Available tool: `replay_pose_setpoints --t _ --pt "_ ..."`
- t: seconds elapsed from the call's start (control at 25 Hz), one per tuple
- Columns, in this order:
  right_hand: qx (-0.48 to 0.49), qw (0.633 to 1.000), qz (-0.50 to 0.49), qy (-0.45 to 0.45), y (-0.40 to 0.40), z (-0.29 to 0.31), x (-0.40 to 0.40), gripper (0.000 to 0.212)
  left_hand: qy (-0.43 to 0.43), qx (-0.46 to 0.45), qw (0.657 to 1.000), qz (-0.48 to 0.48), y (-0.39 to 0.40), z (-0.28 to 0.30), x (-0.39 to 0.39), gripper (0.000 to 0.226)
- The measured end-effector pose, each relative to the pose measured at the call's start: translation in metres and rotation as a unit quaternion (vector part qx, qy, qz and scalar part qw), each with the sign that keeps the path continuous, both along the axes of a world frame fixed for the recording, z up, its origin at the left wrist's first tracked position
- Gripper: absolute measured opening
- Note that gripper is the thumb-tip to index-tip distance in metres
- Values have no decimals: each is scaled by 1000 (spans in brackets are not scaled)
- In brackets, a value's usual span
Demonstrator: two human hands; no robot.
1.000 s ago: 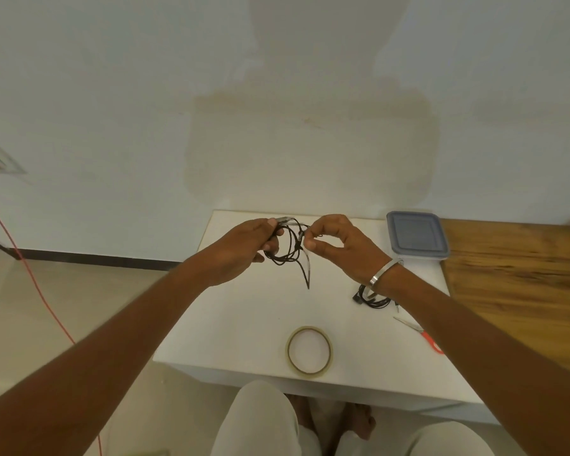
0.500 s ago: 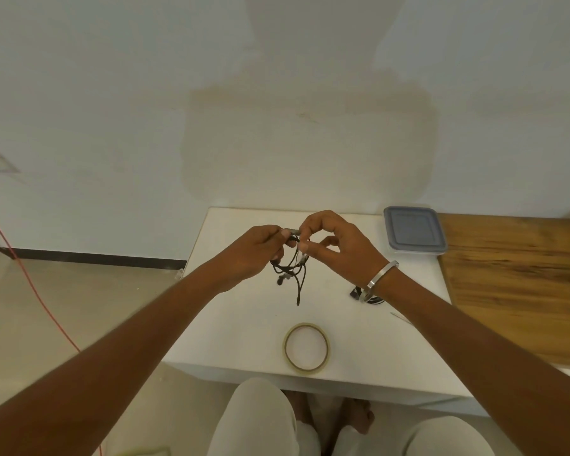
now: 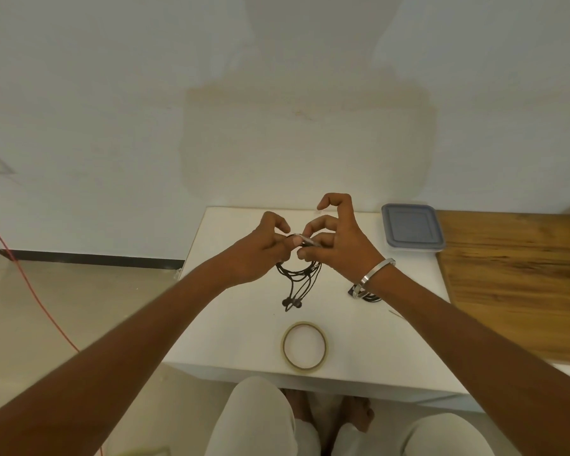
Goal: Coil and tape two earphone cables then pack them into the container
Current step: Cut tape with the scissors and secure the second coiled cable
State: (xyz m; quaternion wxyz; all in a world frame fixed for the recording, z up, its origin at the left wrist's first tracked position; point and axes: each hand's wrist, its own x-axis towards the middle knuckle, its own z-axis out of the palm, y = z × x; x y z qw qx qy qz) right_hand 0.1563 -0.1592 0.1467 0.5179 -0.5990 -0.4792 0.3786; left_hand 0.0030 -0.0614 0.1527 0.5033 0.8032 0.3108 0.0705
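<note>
Two hands meeting above tabletop. Left hand: fingers pinched on top of coiled earphone cable, coil hanging straight down below the grip, earbuds lowest. Right hand: thumb and lower fingers closed on a pale strip, probably tape, at same point; index raised. Tape roll nearer the body. Second coiled cable under right wrist. Lidded container far right, closest to right hand.
</note>
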Motion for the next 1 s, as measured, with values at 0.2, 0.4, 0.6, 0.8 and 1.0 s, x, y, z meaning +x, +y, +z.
replay_pose_setpoints --t 0.2,0.4,0.6,0.8,1.0 --pt "23 989 -72 130 -2 -2 0 65 -45 -133 990 17 -2 -7 -5 40" --pt "26 966 -166 196 3 -4 -3 60 -89 -211 971 74 -24 -29 3 8" --pt "1 954 -215 208 4 -13 1 63 -252 -311 905 144 -36 -39 10 24" --pt "-10 953 -224 205 4 -17 -7 62 -317 -335 861 216 -42 -31 16 29" --pt "6 955 -209 208 6 -19 -13 60 -269 -316 871 261 -38 -24 20 26"
